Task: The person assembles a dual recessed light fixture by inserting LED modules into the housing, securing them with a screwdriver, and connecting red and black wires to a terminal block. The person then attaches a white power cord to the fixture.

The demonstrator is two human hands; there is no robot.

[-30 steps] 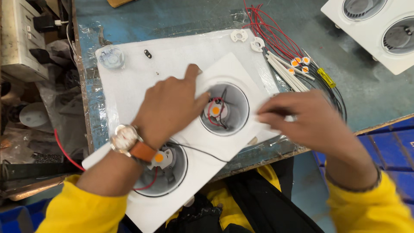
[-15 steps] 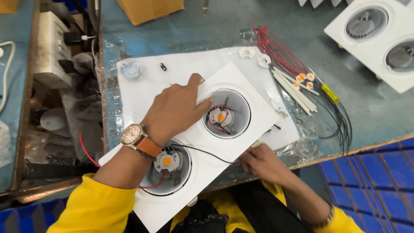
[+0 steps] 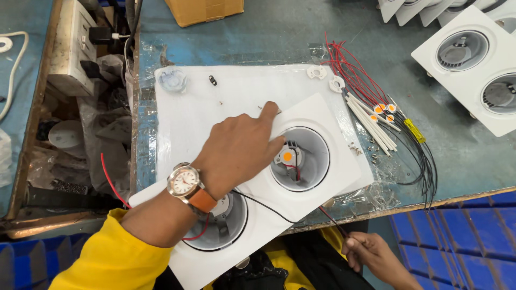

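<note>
A white twin downlight housing point(image 3: 333, 134) lies face up across the bench's front edge, with two round wells. The far well holds a small LED chip point(image 3: 287, 157) with an orange centre and red and black leads. My left hand point(image 3: 239, 147) presses flat on the housing between the wells, index finger stretched to its far edge; a watch on an orange strap sits on that wrist. My right hand point(image 3: 371, 255) is below the bench edge, pinching a thin red wire point(image 3: 330, 220) that runs up to the housing.
A white foam sheet point(image 3: 199, 118) lies under the housing. Loose red and black wires with LED chips point(image 3: 381, 110) sit to the right, small screws point(image 3: 355, 147) nearby. More white housings point(image 3: 473, 64) at far right, a cardboard box point(image 3: 207, 11) behind, a cluttered tray point(image 3: 70, 107) left.
My right hand left the top of the housing, dropped below the bench edge and took hold of the red wire. My left hand stayed pressed on the housing.
</note>
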